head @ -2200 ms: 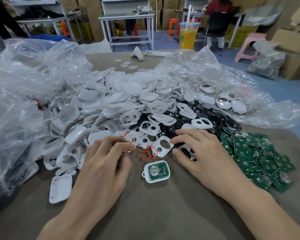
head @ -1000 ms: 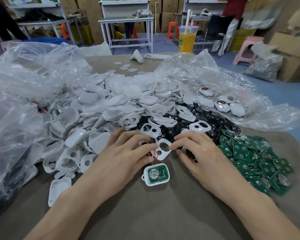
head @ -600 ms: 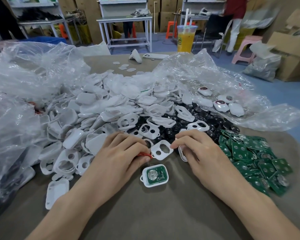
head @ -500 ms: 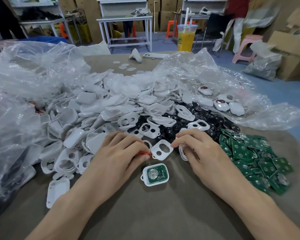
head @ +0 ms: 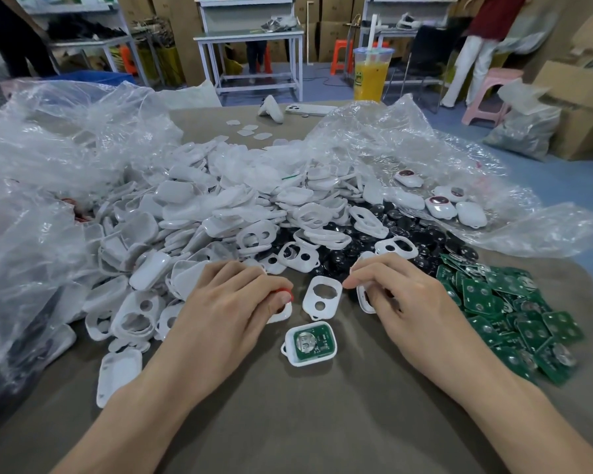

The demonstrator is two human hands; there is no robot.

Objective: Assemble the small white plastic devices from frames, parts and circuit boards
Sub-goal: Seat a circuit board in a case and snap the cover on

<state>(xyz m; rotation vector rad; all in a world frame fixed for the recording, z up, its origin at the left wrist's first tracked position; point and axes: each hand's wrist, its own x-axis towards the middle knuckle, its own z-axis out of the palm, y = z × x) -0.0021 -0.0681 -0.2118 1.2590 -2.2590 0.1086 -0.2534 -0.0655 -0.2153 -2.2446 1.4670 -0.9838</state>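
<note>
Left hand (head: 233,302) pinching small red ring (head: 284,293); right hand (head: 401,302) gripping white frame (head: 363,299); hands apart. Shell with circuit board (head: 309,343) lying near, between hands. Risk: tiny ring slipping, getting lost in parts pile (head: 220,213).

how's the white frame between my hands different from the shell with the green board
The frame is empty, with two cut-out holes showing the table; the shell is filled by a green board. The frame lies farther from the person; the shell sits nearer. Both are white, rounded and lie flat.
</note>
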